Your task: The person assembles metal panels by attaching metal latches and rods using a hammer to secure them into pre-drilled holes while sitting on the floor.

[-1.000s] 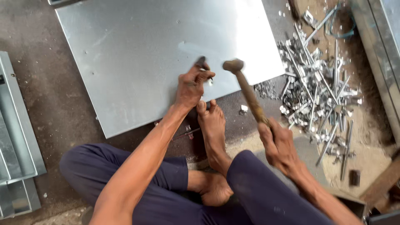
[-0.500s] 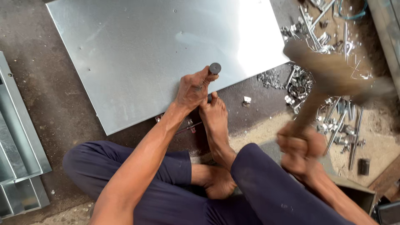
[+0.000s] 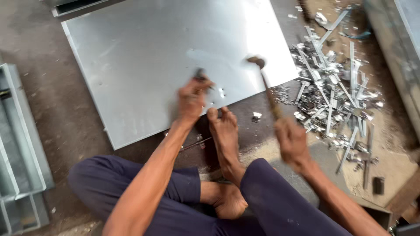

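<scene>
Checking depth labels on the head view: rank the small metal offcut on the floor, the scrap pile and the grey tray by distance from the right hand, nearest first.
1. Small metal offcut: on the floor, just left of the right hand.
2. Scrap pile: up and to the right of that hand, beside the sheet's right edge.
3. Grey tray: at the far left edge, beyond the left hand.

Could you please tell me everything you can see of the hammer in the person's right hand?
The hammer has a slim brown handle that looks wooden and a small dark head, blurred by motion. The right hand grips the handle's lower end. The head points up and away, over the near right corner of the metal sheet; whether it touches the sheet cannot be told.
</scene>
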